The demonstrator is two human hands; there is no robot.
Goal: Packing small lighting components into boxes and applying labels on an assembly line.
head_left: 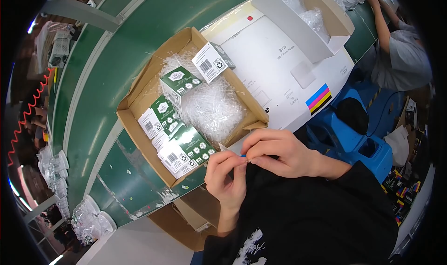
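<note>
A single view is provided, taken from a head-worn fisheye camera looking steeply down. The green work table is seen bending across the upper left, its near edge running diagonally. The open cardboard box is framed at centre, close below the lens. Straight edges are curved toward the dark rim. No second view is supplied for overlap.

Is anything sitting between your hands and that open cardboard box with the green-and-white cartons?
Nothing visible. The left hand and right hand, pinching a tiny blue-tipped piece, sit right at the near corner of the brown cardboard box; the small green-and-white cartons lie uncovered.
</note>
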